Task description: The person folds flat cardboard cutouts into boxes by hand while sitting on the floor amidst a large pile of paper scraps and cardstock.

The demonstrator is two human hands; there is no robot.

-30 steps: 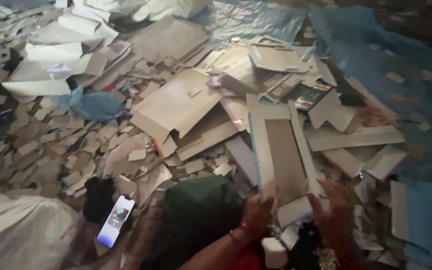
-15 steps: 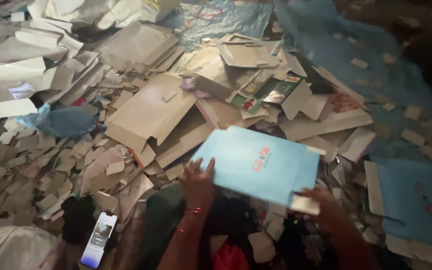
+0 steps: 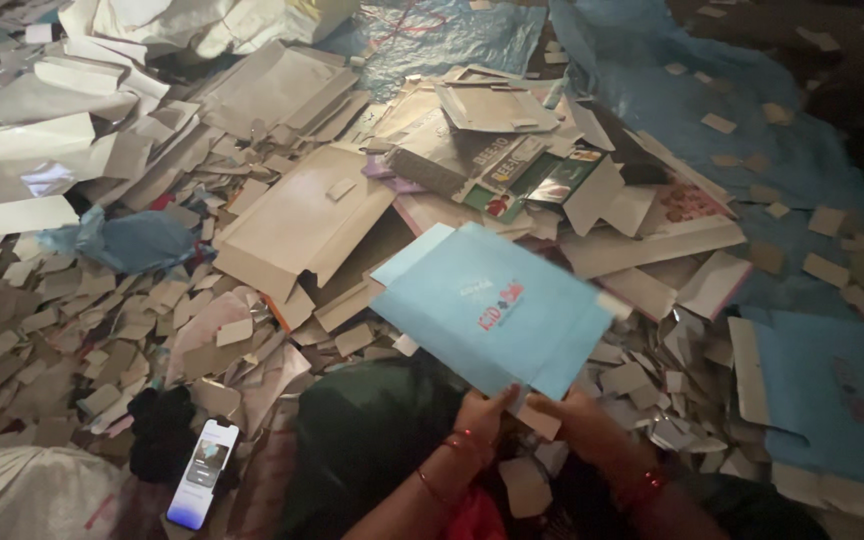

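Note:
A flat light-blue cardboard sheet (image 3: 492, 305) with a small red print is held above the floor, its blue face up. My left hand (image 3: 480, 415) grips its near edge from below, red bangles on the wrist. My right hand (image 3: 584, 422) holds the same near edge just to the right, close to a pale flap. Both hands sit low in the view, over my dark green lap cloth (image 3: 372, 440).
Cardboard scraps and flattened grey-white boxes (image 3: 297, 215) cover the floor. A lit phone (image 3: 202, 472) lies at lower left by a dark bundle. More blue sheets (image 3: 832, 400) lie at right, a blue plastic bag (image 3: 127, 240) at left, a blue tarp (image 3: 712, 90) behind.
The sheet was first held grey side up and lengthwise, then turned over to its blue face. It now lies lower and nearer me, with both hands together at its near edge.

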